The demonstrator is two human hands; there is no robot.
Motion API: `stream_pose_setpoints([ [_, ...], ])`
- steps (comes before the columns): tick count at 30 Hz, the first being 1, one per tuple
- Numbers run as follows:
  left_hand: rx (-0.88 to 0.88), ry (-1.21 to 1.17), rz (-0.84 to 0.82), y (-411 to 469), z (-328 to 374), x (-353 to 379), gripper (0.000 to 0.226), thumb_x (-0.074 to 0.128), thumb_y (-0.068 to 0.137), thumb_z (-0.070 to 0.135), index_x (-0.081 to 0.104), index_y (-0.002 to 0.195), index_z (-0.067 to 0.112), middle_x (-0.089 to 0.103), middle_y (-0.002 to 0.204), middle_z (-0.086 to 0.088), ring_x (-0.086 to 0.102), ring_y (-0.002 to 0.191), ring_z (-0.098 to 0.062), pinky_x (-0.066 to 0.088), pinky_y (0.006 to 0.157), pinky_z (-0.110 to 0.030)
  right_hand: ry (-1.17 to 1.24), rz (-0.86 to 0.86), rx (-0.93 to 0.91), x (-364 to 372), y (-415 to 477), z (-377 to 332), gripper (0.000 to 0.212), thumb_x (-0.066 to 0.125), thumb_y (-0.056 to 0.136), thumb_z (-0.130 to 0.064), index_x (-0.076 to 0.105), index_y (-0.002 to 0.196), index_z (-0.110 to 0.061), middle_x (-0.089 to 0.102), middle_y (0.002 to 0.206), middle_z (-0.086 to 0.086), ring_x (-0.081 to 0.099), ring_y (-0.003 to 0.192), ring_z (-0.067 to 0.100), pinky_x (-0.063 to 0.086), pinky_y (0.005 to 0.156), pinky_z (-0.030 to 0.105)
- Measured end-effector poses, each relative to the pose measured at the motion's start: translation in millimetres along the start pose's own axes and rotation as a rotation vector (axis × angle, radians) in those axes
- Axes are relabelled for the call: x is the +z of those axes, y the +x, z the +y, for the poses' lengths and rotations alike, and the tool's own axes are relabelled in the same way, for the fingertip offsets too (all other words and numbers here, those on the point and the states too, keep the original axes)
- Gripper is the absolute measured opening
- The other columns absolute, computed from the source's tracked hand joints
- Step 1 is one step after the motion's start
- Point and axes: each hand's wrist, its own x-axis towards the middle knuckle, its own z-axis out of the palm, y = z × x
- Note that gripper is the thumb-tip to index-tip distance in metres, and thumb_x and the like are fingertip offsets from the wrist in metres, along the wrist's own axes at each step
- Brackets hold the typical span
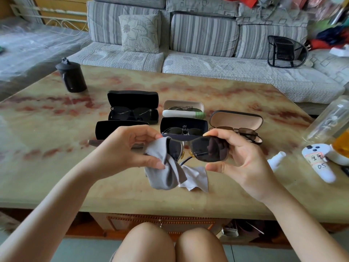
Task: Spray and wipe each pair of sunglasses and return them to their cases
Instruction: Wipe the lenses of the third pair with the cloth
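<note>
I hold a pair of dark-lensed sunglasses above the table. My right hand grips its right lens end. My left hand pinches a grey cloth over the left lens. Behind them several open cases lie on the table: a black case with black sunglasses, a white case with a pair inside, a dark blue case with a pair, and a brown case with brown glasses. An empty black case lies partly behind my left hand. A small white spray bottle lies at the right.
A black lidded cup stands at the table's far left. A clear bottle, a white controller and an orange-filled jar crowd the right edge. A white cloth lies under the glasses. A sofa sits behind the marble table.
</note>
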Motion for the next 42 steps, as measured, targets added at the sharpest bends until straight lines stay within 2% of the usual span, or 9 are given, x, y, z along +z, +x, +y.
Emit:
stream_pose_setpoints([
  [5, 0.011, 0.167, 0.081, 2, 8, 8, 0.043, 0.082, 0.049, 0.051, 0.067, 0.086, 0.035, 0.072, 0.087, 0.007, 0.069, 0.081, -0.010, 0.057, 0.079, -0.029, -0.034, -0.006, -0.004, 0, -2, -3, 0.047, 0.078, 0.071, -0.046, 0.061, 0.114, -0.042, 0.064, 0.114, -0.008, 0.058, 0.110, 0.016, 0.047, 0.098, 0.030],
  [10, 0.005, 0.229, 0.127, 5, 14, 19, 0.037, 0.085, 0.054, 0.053, 0.067, 0.080, 0.033, 0.070, 0.081, 0.011, 0.066, 0.075, -0.008, 0.056, 0.073, -0.032, -0.085, -0.025, 0.003, 2, -1, -4, 0.046, 0.080, 0.073, -0.025, 0.061, 0.113, -0.037, 0.064, 0.112, -0.010, 0.059, 0.109, 0.016, 0.047, 0.097, 0.031],
  [16, 0.026, 0.285, 0.151, 12, 25, 22, 0.015, 0.068, 0.067, 0.043, 0.067, 0.076, 0.031, 0.065, 0.067, 0.020, 0.058, 0.063, 0.003, 0.040, 0.058, -0.008, -0.086, 0.008, 0.011, 4, 1, -4, 0.048, 0.078, 0.069, -0.035, 0.060, 0.114, -0.039, 0.064, 0.112, -0.010, 0.059, 0.107, 0.019, 0.046, 0.098, 0.042],
  [23, 0.022, 0.277, 0.170, 13, 27, 21, 0.018, 0.060, 0.075, 0.042, 0.066, 0.067, 0.026, 0.053, 0.052, 0.016, 0.045, 0.050, 0.001, 0.031, 0.049, -0.009, -0.077, 0.015, -0.002, 4, 0, -4, 0.047, 0.078, 0.072, -0.034, 0.061, 0.115, -0.037, 0.064, 0.114, -0.009, 0.059, 0.110, 0.021, 0.046, 0.098, 0.047],
  [28, 0.009, 0.276, 0.173, 12, 20, 19, 0.023, 0.062, 0.090, 0.015, 0.064, 0.071, 0.028, 0.060, 0.059, 0.018, 0.052, 0.056, 0.004, 0.036, 0.054, -0.008, -0.081, 0.006, 0.000, 6, 0, -2, 0.048, 0.078, 0.073, -0.028, 0.061, 0.117, -0.034, 0.064, 0.112, -0.011, 0.059, 0.110, 0.018, 0.047, 0.098, 0.038],
  [32, 0.019, 0.326, 0.265, 12, 10, 12, 0.023, 0.058, 0.092, 0.021, 0.065, 0.077, 0.004, 0.062, 0.069, -0.011, 0.046, 0.059, -0.004, 0.033, 0.055, -0.020, -0.054, -0.006, 0.021, 4, 0, 1, 0.049, 0.079, 0.071, -0.035, 0.061, 0.117, -0.035, 0.064, 0.115, -0.008, 0.058, 0.114, 0.021, 0.046, 0.101, 0.040],
  [37, 0.105, 0.334, 0.452, 11, 10, -1, 0.020, 0.056, 0.092, 0.015, 0.059, 0.078, 0.029, 0.062, 0.068, 0.020, 0.051, 0.060, 0.004, 0.036, 0.055, -0.011, -0.014, 0.027, 0.021, 0, 1, 1, 0.049, 0.079, 0.068, -0.050, 0.062, 0.113, -0.040, 0.065, 0.114, -0.010, 0.059, 0.111, 0.017, 0.046, 0.101, 0.036],
  [39, 0.159, 0.328, 0.539, 11, 13, -5, 0.025, 0.049, 0.088, 0.014, 0.059, 0.089, 0.037, 0.063, 0.074, 0.031, 0.054, 0.069, 0.013, 0.040, 0.063, -0.005, -0.033, 0.042, 0.015, -1, 2, 2, 0.050, 0.078, 0.067, -0.052, 0.062, 0.113, -0.041, 0.065, 0.112, -0.011, 0.060, 0.108, 0.015, 0.047, 0.099, 0.033],
  [42, 0.187, 0.288, 0.572, 8, 14, -8, 0.038, 0.042, 0.087, 0.007, 0.061, 0.105, 0.034, 0.066, 0.093, 0.029, 0.057, 0.091, 0.011, 0.043, 0.080, -0.008, -0.045, 0.058, 0.020, -4, 2, 5, 0.051, 0.078, 0.066, -0.055, 0.061, 0.113, -0.042, 0.066, 0.112, -0.011, 0.060, 0.108, 0.016, 0.047, 0.100, 0.035],
])
